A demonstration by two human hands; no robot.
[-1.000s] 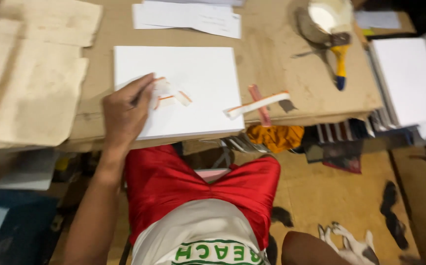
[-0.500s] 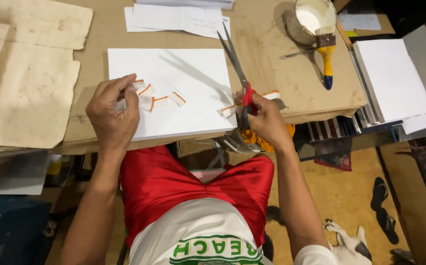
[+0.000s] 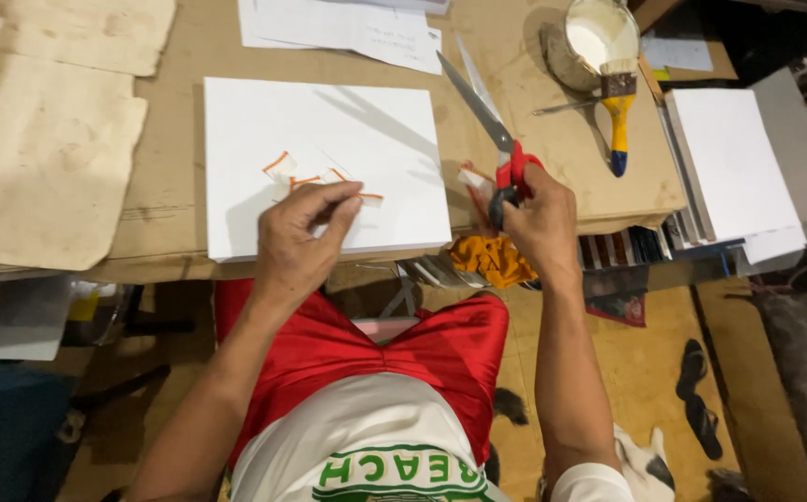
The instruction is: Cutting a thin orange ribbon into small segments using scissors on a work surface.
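My right hand [image 3: 533, 218] grips a pair of red-handled scissors [image 3: 487, 125], blades slightly apart and pointing up and left over the table. My left hand [image 3: 299, 240] rests its fingertips on the lower part of a white board [image 3: 329, 139] that lies flat on the cardboard-covered table [image 3: 180, 56]. Its fingers touch small white paper scraps with orange edges [image 3: 306, 177]. Another small scrap [image 3: 471, 178] lies on the table just left of the scissors' handles.
A white pot of paste [image 3: 598, 37] with a yellow-handled brush [image 3: 618, 116] stands at the back right. A stack of white boards [image 3: 728, 158] lies right. Loose papers [image 3: 347, 23] lie at the back, brown sheets [image 3: 41, 158] at the left. Sandals [image 3: 696, 395] lie on the floor.
My right hand, absent a second ago, came up with the scissors and moved them over the table's right part. My left hand shifted right along the scraps on the white board.
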